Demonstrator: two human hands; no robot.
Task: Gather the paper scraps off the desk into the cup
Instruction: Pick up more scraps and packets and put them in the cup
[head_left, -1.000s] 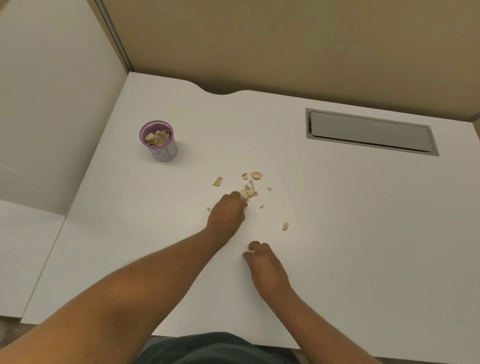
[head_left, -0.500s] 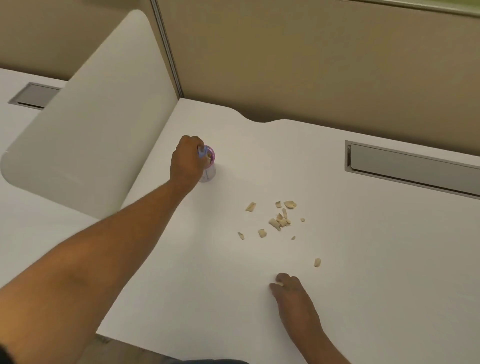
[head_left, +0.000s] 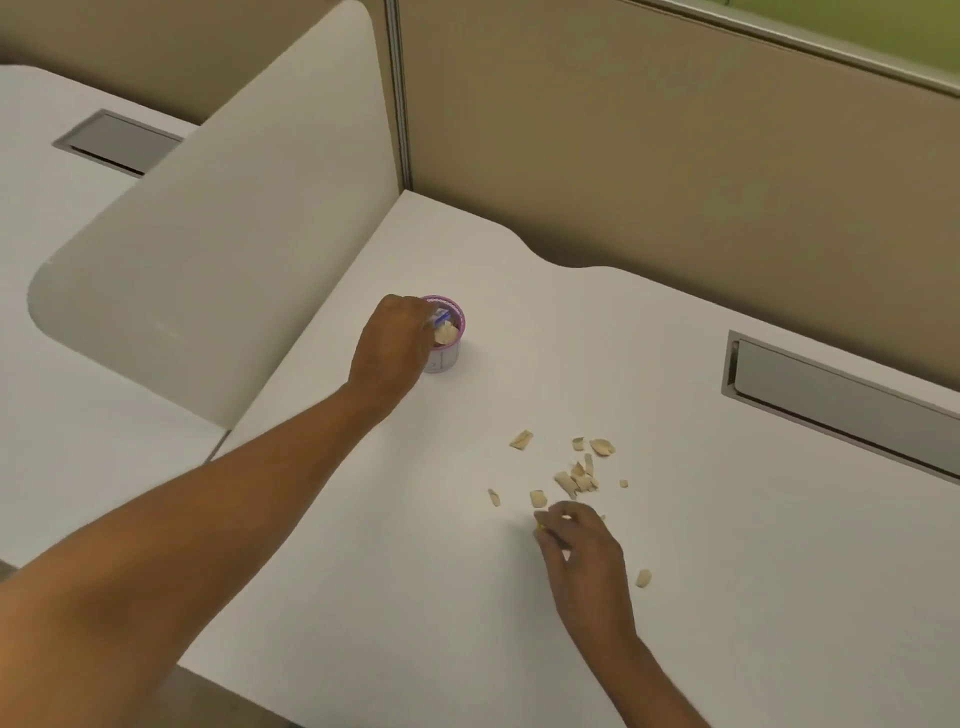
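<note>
A small cup (head_left: 451, 358) with a purple rim stands on the white desk (head_left: 363, 571), with beige scraps inside it. My left hand (head_left: 389, 345) is at the cup's left rim, fingers bunched over its mouth; whether they still hold scraps is hidden. Several beige paper scraps (head_left: 576, 478) lie scattered on the desk to the right of the cup. One more scrap (head_left: 643, 578) lies apart, nearer to me. My right hand (head_left: 579, 545) rests just below the cluster, its fingertips pinched on a small yellowish scrap beside another loose piece (head_left: 538, 499).
A grey cable flap (head_left: 831, 400) is set into the desk at the right. A beige partition (head_left: 649, 156) runs along the back. A white side divider (head_left: 208, 260) stands left of the cup, with a neighbouring desk (head_left: 52, 415) beyond it. The desk's front edge (head_left: 234, 680) is near me.
My left hand carried scraps from the pile to the cup and stays there. My right hand slid forward to the near edge of the scrap cluster.
</note>
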